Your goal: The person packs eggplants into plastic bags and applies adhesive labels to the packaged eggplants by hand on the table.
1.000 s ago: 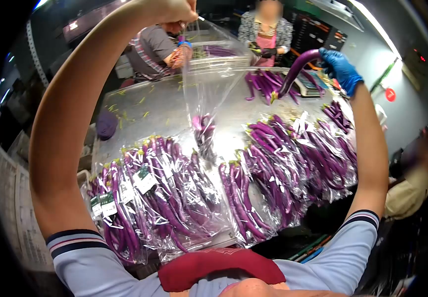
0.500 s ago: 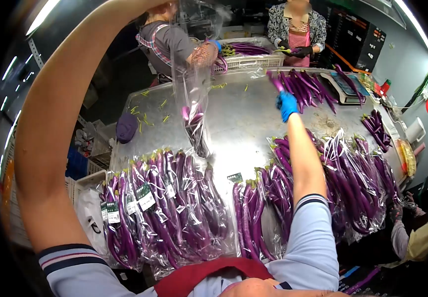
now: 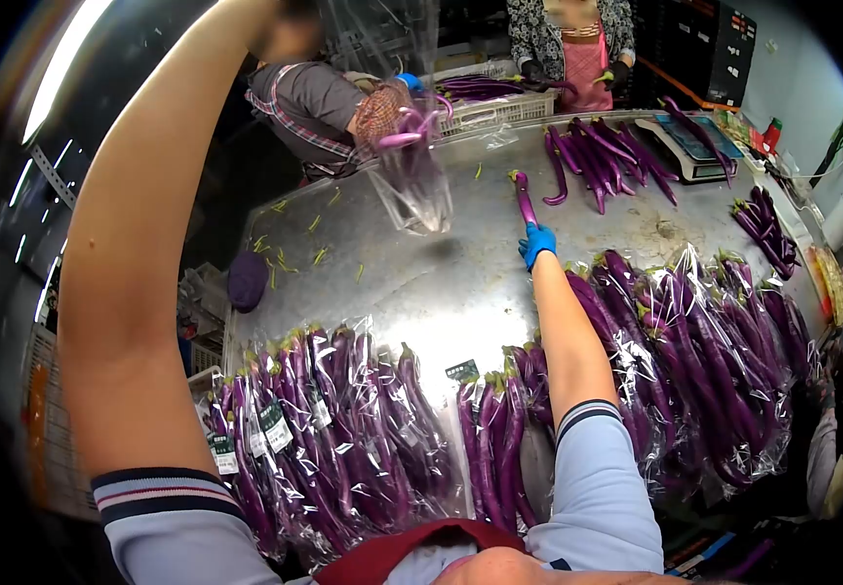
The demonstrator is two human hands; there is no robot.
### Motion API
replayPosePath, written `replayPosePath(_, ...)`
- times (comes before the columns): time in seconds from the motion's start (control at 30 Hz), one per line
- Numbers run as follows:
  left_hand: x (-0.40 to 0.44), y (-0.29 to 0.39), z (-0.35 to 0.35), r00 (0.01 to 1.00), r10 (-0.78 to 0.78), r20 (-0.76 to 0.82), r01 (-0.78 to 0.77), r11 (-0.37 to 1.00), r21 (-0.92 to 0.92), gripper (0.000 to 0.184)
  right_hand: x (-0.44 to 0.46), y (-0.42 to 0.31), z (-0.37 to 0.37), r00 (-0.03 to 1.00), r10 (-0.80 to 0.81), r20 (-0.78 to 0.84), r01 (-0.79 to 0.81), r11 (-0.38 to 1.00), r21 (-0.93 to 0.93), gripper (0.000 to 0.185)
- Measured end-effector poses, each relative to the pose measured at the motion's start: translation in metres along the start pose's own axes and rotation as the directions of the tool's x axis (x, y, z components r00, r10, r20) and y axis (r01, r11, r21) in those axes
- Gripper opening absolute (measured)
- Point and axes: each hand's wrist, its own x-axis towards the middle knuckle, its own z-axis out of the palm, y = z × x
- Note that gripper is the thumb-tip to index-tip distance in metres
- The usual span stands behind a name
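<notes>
My right hand [image 3: 538, 246], in a blue glove, is closed around the lower end of a long purple eggplant [image 3: 525, 198]. The eggplant points away from me, green stem end farthest, above the metal table. My left arm [image 3: 134, 253] reaches up past the top edge, so its hand is out of sight. From up there hangs a clear plastic bag [image 3: 426, 200], with a few eggplants [image 3: 407, 136] inside it. Beyond my right hand lies a loose pile of eggplants [image 3: 597, 161].
Bagged eggplants lie in rows at the near left [image 3: 333, 439] and near right [image 3: 704, 361]. A scale [image 3: 685, 146] stands at the far right, with an eggplant on it. Two people work across the metal table [image 3: 392, 283] by a white crate [image 3: 499, 113]. A purple cloth-like bundle [image 3: 247, 281] sits at left.
My right hand has drawn one eggplant away from the loose pile, toward me and slightly left. The hanging bag and its eggplants have risen. The person at far right has moved their hands apart.
</notes>
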Motion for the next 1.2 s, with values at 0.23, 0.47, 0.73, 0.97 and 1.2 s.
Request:
replayPosePath(0.23, -0.164, 0.026, -0.006, 0.765, 0.030, 0.643, 0.565, 0.447, -0.693, 0.013, -0.012, 0.025, 0.004, 0.988, 0.139, 0.059, -0.150, 0.955, 0.255, 0.035)
replayPosePath(0.47, -0.282, 0.059, -0.049, 0.641, 0.149, 0.753, 0.671, 0.368, -0.644, 0.009, -0.006, 0.106, 0.046, 0.869, 0.226, 0.441, -0.401, 0.844, 0.357, 0.035)
replayPosePath(0.73, -0.319, 0.047, -0.020, 0.574, 0.039, 0.818, 0.778, 0.289, -0.559, 0.007, -0.001, 0.059, 0.064, 0.925, 0.131, 0.357, -0.310, 0.803, 0.510, 0.042)
replayPosePath(0.97, -0.411, 0.078, 0.068, 0.408, 0.091, 0.909, 0.900, 0.129, -0.417, 0.012, 0.034, -0.009, 0.025, 0.997, -0.053, 0.054, 0.065, 0.968, -0.244, 0.040)
replayPosePath(1.2, -0.441, 0.083, 0.065, 0.481, 0.174, 0.859, 0.817, 0.266, -0.512, 0.014, 0.038, 0.019, -0.011, 0.866, -0.484, 0.128, 0.255, 0.205, -0.945, 0.035)
